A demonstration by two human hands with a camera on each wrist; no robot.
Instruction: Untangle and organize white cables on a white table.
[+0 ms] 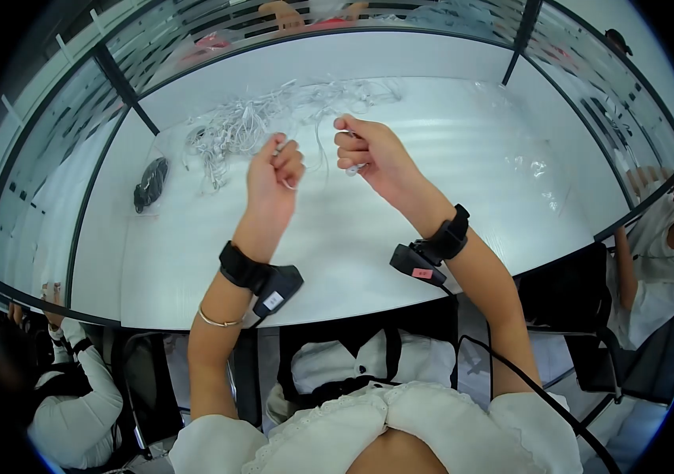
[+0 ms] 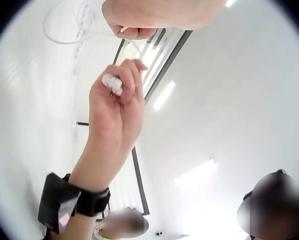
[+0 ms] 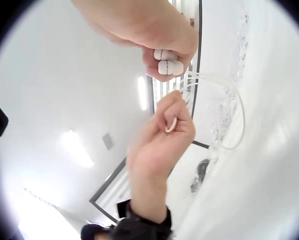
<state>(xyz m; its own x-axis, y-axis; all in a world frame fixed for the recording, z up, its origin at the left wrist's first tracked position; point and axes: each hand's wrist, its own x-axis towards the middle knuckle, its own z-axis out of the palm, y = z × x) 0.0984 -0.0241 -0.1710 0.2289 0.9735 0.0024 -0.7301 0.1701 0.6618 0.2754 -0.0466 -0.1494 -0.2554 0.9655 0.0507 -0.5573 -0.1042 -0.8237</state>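
Above the white table, my left hand (image 1: 272, 178) is curled round a thin white cable (image 3: 244, 117); a short bent piece of it pokes out of the fist. My right hand (image 1: 380, 154) grips small, rounded white end pieces (image 3: 170, 67) of a white cord in its curled fingers. These pieces also show in the left wrist view, bunched in the right palm. The hands are a short way apart, fists raised, and a loop of the cable hangs by them. Most of what lies inside each fist is hidden by the fingers.
A tangled heap of white cables (image 1: 246, 122) lies at the back left of the table (image 1: 337, 261). Left of it is a black bundle (image 1: 150, 186) in clear plastic. Clear plastic (image 1: 530, 166) lies at the right. Low framed partitions (image 1: 329, 55) enclose the table; other people sit beyond.
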